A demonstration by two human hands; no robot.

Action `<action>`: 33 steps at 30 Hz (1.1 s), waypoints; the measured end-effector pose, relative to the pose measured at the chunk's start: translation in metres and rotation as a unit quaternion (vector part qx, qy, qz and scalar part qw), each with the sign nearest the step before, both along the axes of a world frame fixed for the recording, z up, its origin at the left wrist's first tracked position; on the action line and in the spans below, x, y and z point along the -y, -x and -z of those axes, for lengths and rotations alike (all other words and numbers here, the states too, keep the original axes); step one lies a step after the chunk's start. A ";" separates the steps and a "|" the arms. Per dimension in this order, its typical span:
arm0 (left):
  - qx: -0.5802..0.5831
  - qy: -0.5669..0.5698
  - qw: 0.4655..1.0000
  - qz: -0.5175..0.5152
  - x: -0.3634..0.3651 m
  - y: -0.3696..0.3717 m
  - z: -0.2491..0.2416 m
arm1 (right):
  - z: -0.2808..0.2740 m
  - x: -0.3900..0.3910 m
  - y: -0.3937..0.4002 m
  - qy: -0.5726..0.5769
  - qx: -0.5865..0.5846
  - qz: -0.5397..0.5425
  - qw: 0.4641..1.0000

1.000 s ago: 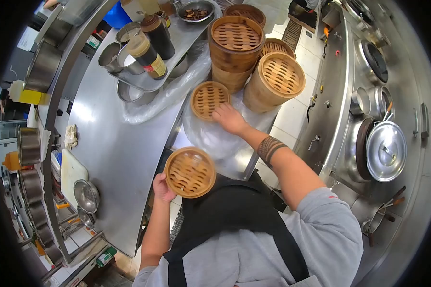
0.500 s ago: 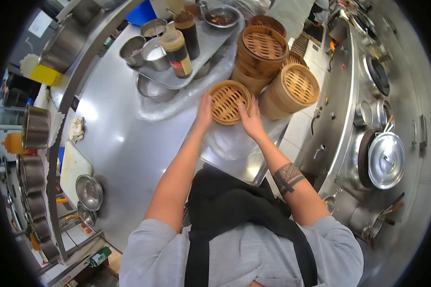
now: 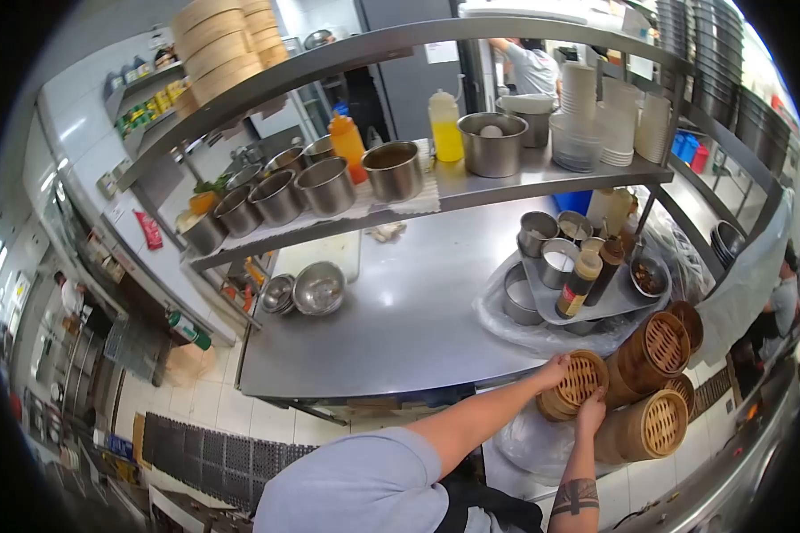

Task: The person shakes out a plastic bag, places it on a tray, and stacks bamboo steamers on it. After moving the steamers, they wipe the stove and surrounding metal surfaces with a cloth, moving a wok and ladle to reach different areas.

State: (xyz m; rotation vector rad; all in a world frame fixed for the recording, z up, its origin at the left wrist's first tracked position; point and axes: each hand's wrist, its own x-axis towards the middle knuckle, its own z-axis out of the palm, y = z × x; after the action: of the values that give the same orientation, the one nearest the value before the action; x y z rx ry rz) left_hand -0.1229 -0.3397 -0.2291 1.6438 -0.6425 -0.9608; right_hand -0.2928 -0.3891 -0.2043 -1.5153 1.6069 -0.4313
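Observation:
A small round bamboo steamer [image 3: 581, 377] with a woven lid sits at the right end of the steel counter. My left hand [image 3: 553, 372] grips its left side, fingers curled at the rim. On the near right side, my right hand [image 3: 591, 412] closes around the edge. Just beyond it stands a tall stack of darker bamboo steamers [image 3: 645, 357]. A paler steamer stack [image 3: 640, 428] is right of my right hand. Clear plastic wrap [image 3: 529, 440] lies beneath the steamers.
A tray [image 3: 609, 309] carries sauce bottles [image 3: 580, 282] and metal pots behind the steamers. A steel shelf [image 3: 471, 188] with pots and squeeze bottles spans the counter. Metal bowls [image 3: 319, 288] and a white cutting board [image 3: 351, 256] are at the left. Other people [image 3: 533, 69] stand farther back.
The camera view has swung left and up, so the shelf and room beyond now show. The steamer in my hands now appears lower right, both hands still on its sides.

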 end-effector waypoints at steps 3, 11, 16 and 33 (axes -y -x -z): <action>0.101 -0.113 0.987 0.047 -0.003 -0.008 0.012 | 0.009 0.007 0.004 0.040 0.065 -0.021 0.997; 0.198 -0.004 0.916 0.349 -0.263 -0.081 -0.103 | -0.003 -0.040 0.048 0.157 -0.038 -0.030 0.987; 0.261 -0.066 0.955 0.124 -0.430 -0.198 -0.310 | -0.124 -0.084 0.029 0.219 -0.111 -0.198 0.949; 0.723 -0.220 0.599 -0.263 -0.608 -0.546 -0.711 | -0.626 -0.408 -0.482 0.751 0.355 -0.312 0.461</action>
State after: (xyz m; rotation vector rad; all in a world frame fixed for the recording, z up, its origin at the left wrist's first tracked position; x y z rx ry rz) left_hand 0.4233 0.2682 0.4817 2.6751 -0.8340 1.0145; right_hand 0.1890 0.0190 0.4216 -2.2986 -0.5426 -1.9950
